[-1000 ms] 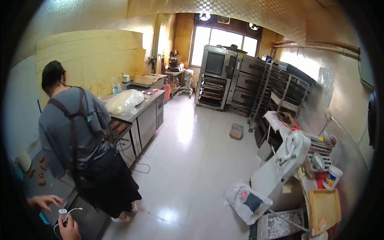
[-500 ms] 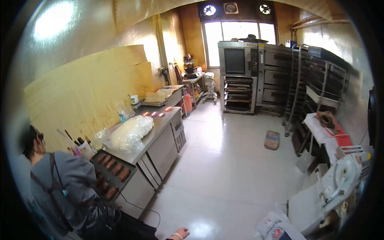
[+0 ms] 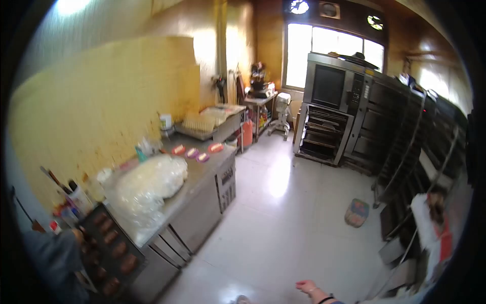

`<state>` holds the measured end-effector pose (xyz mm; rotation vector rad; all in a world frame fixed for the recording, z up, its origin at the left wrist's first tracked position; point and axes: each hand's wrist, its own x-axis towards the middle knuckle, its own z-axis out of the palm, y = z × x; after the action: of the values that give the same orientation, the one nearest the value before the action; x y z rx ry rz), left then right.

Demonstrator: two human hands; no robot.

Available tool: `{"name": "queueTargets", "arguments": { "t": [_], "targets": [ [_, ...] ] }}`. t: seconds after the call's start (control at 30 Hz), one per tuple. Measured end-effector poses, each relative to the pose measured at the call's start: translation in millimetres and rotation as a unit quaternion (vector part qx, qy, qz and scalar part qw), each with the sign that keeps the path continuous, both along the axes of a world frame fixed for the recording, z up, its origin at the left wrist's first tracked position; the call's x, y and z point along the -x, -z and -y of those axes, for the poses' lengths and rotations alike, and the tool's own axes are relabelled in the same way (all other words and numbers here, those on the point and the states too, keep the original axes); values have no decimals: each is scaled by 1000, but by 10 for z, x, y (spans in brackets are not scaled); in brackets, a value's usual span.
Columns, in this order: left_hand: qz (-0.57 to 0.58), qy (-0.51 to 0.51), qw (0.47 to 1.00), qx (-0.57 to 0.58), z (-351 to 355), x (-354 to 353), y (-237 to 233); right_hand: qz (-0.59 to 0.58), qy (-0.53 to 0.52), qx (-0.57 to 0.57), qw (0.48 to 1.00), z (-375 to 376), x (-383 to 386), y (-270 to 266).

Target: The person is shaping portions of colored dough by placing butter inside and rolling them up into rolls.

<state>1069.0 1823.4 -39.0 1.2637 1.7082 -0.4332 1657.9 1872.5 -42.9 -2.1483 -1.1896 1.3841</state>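
Note:
My right hand (image 3: 306, 287) shows at the bottom edge, over the floor, with a bracelet and a dark band at the wrist. Nothing is seen in it; its fingers look loosely extended, though slightly blurred. My left hand is out of view. The tip of a shoe (image 3: 243, 299) peeks in below. On the left, another person's grey sleeve (image 3: 50, 256) and hand are beside a dark baking tray (image 3: 117, 225) with several brown oblong baked pieces. A large clear plastic bag of pale contents (image 3: 152, 182) lies on the steel counter (image 3: 210, 169).
Small red and purple packets (image 3: 192, 153) lie behind the bag, near a cream basket (image 3: 199, 123). An oven (image 3: 329, 86) stands at the back, racks (image 3: 405, 147) at the right. A colourful mat-like item (image 3: 357, 213) is on the tiled floor.
The view has swung left and moved nearer the counter. A hand at the bottom with its arm from the left has gone; my right hand has appeared. The other person is now mostly out of frame.

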Motion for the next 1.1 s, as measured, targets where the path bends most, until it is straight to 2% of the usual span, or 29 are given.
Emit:
{"name": "queueTargets", "arguments": {
  "t": [0.03, 0.1, 0.13, 0.17, 0.2, 0.23, 0.27, 0.3, 0.33, 0.4, 0.47, 0.5, 0.53, 0.57, 0.6, 0.63, 0.7, 0.77, 0.8, 0.87, 0.93, 1.03, 1.07, 1.1],
  "targets": [
    [-12, 73, 997, -19, -151, 57, 352, -16, 1, 12, 1000, -156, -8, -29],
    [-44, 263, 957, -118, -602, 76, 841, -28, 17, 71, 997, -349, -82, -73],
    [-57, 290, 939, -175, -961, -1, 877, -17, 32, 112, 993, -504, -165, -65],
    [-36, 131, 981, -137, -1604, -68, 842, -8, 47, 149, 988, -696, -225, -47],
    [0, -14, 993, -115, -2236, -221, 473, -13, 55, 187, 981, -859, -296, -29],
    [19, -46, 964, -262, -2756, -284, 582, -19, 64, 223, 973, -1019, -390, -38],
    [14, -98, 958, -269, -3300, -436, 94, -26, 73, 257, 963, -1199, -459, -10],
    [38, -125, 947, -293, -3766, -523, -13, -28, 83, 291, 953, -1390, -560, -26],
    [62, -154, 934, -315, -4193, -620, -17, 21, 29, 301, 953, -1695, -658, -27],
    [91, -208, 922, -315, -4786, -819, -577, 114, -88, 304, 942, -2459, -817, -150],
    [87, -232, 902, -353, -5259, -966, -914, 286, -313, 190, 886, -3319, -917, 27],
    [69, -222, 894, -382, -5420, -1017, -981, 311, -334, 264, 849, -3954, -751, 36],
    [57, -214, 884, -412, -5622, -1024, -1019, 321, -307, 187, 876, -4478, -661, -5],
    [44, -220, 876, -427, -5859, -991, -1144, 353, -347, 78, 865, -5049, -533, -30],
    [33, -226, 869, -439, -6093, -945, -1297, 387, -406, 1, 828, -5647, -189, -299],
    [28, -236, 862, -448, -6325, -956, -1412, 385, -406, -103, 822, -6168, 60, -481],
    [24, -246, 817, -521, -6829, -779, -1373, 374, -453, -204, 783, -7196, 788, -1239],
    [19, -271, 820, -503, -7319, -657, -1616, 317, -488, -262, 769, -8077, 1482, -1724],
    [14, -268, 821, -504, -7565, -514, -1518, 317, -487, -298, 757, -8379, 1869, -1718],
    [13, -276, 822, -498, -7960, -303, -1623, 316, -476, -368, 734, -8917, 2482, -2143],
    [23, -298, 821, -487, -8423, -76, -1330, 268, -438, -313, 799, -9304, 3069, -2164],
    [-19, -279, 844, -458, -8866, 76, -1456, 271, -494, -389, 729, -9782, 3638, -2353],
    [-19, -276, 821, -500, -8939, 79, -1362, 260, -507, -421, 706, -9884, 3781, -2372],
    [-14, -274, 826, -492, -8990, 84, -1360, 278, -539, -416, 677, -9991, 3909, -2256]
  ]
}}
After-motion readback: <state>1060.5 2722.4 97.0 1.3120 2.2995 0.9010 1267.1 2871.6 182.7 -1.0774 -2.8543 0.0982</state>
